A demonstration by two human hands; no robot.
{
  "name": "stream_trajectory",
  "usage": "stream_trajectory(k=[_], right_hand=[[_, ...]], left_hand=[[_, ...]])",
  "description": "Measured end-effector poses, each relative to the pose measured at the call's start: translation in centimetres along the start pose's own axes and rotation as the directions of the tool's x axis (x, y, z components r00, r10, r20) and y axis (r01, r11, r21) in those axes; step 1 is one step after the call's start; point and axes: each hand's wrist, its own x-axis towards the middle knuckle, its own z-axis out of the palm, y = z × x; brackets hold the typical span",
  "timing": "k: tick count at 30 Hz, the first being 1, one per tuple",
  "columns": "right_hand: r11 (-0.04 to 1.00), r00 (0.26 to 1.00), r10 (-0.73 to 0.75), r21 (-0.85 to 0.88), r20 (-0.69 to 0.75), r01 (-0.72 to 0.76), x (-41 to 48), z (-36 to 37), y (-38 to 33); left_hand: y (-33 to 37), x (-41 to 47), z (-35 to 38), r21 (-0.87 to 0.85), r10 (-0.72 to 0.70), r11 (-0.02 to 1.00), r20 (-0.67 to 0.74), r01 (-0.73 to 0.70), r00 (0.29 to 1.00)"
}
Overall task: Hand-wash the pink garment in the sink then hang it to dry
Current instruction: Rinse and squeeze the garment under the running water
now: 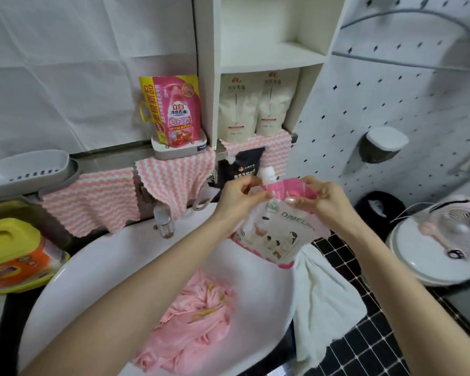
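The pink garment (193,316) lies crumpled in the white sink (98,267), below my forearms. Above the sink's right rim I hold a white and pink detergent pouch (274,234) with a white screw cap (269,173) at its top left corner. My left hand (239,196) pinches the pouch's pink top edge just below the cap. The right hand (320,199) grips the same top edge at its right corner. The pouch hangs tilted, with its bottom toward the sink rim.
A tap (163,218) stands at the sink's back edge. Pink striped cloths (174,180) hang behind it. A white towel (320,305) drapes over the right rim. A yellow box (14,256) sits at left, a fan (453,229) at right, refill pouches (177,109) on the shelf.
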Motion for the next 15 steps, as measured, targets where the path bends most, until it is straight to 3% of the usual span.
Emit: stream_trajectory(k=[3, 6, 8, 9, 11, 12, 13, 15], right_hand=[[1.0, 0.988, 0.012, -0.025, -0.153, -0.016, -1.1, -1.0, 0.5], [0.938, 0.91, -0.145, -0.345, -0.388, 0.002, -2.5, -1.4, 1.6], [0.857, 0.859, -0.298, -0.514, -0.417, 0.047, -3.1, -0.5, 2.8], [0.852, 0.874, -0.277, -0.523, -0.398, 0.031, -3.1, 0.5, 3.9], [0.913, 0.937, -0.038, -0.393, -0.347, -0.108, -2.9, 3.0, 6.6], [0.947, 0.942, 0.144, -0.233, -0.302, -0.22, -2.7, 3.9, 8.6], [0.941, 0.917, 0.323, -0.026, -0.232, -0.338, -2.6, 4.5, 10.3], [0.8, 0.818, 0.566, 0.306, -0.1, -0.516, -2.8, 4.6, 14.2]], left_hand=[[-2.2, 0.5, 0.8, 0.1, -0.049, 0.994, 0.087, 0.04, 0.995], [-7.1, -0.1, 0.0, 0.16, -0.259, 0.956, 0.08, 0.244, 0.963], [-11.3, -1.1, -1.4, 0.274, -0.373, 0.895, 0.023, 0.353, 0.927], [-13.2, -1.9, -2.4, 0.366, -0.412, 0.846, -0.011, 0.387, 0.911], [-16.3, -3.7, -4.4, 0.519, -0.482, 0.726, -0.084, 0.451, 0.872], [-17.7, -4.7, -5.4, 0.56, -0.517, 0.669, -0.121, 0.489, 0.847], [-18.6, -5.8, -6.3, 0.589, -0.544, 0.619, -0.155, 0.52, 0.825], [-19.9, -7.8, -7.9, 0.636, -0.565, 0.537, -0.217, 0.555, 0.796]])
